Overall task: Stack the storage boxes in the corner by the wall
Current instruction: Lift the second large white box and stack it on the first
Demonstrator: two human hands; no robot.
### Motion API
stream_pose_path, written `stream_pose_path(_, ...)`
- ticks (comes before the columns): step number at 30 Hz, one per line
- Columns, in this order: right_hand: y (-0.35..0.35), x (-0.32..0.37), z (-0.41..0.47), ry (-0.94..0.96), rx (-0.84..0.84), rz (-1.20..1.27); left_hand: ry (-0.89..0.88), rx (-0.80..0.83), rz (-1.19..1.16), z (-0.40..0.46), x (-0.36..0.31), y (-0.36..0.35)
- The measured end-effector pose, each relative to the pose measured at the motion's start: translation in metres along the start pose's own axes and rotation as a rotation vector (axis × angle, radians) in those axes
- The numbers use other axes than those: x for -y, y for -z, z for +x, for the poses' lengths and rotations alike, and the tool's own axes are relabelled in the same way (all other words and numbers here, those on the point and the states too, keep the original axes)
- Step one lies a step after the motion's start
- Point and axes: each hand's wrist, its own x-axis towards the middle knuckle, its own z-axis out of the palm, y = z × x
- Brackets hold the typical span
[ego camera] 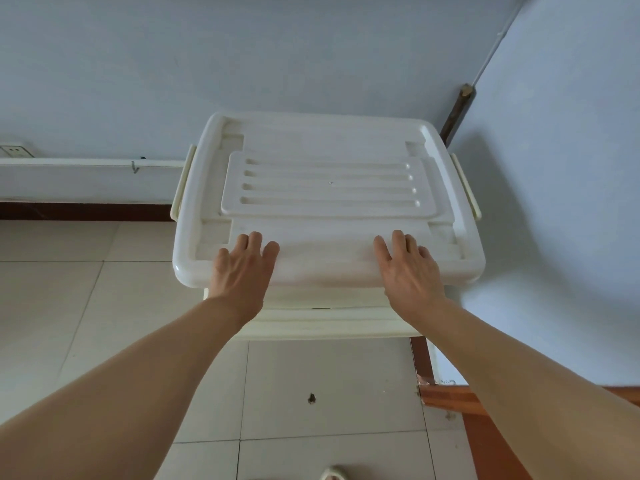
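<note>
A white lidded storage box [325, 150] sits on top of another white box [322, 322], whose lid edge shows below it. The stack stands in the corner between the back wall and the right wall. My left hand [242, 268] lies flat on the near left edge of the top lid, fingers together and pointing forward. My right hand [410, 268] lies flat on the near right edge, fingers slightly spread. Neither hand grips anything. Cream latches [181, 183] flank the top box on both sides.
Pale floor tiles [104, 306] spread to the left and in front. A wooden stick [457, 112] leans in the corner behind the boxes. A wall socket [14, 151] and a white conduit [86, 162] run along the back wall. A brown skirting board [446, 393] lines the right wall.
</note>
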Motion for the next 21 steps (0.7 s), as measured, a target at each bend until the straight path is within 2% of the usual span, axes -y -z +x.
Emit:
stream_pose_path(4, -0.001, 0.002, 0.001, -0.006, 0.078, -0.022, -0.043, 0.028, 0.030, 0.001, -0.011, -0.006)
stream_pose_path(9, -0.009, 0.006, 0.002, -0.018, 0.077, -0.020, -0.061, 0.095, 0.027, 0.003, -0.013, -0.010)
stream_pose_path(21, -0.011, 0.007, 0.005, -0.008, 0.066, -0.001, -0.058, 0.109, -0.019, 0.007, -0.011, -0.006)
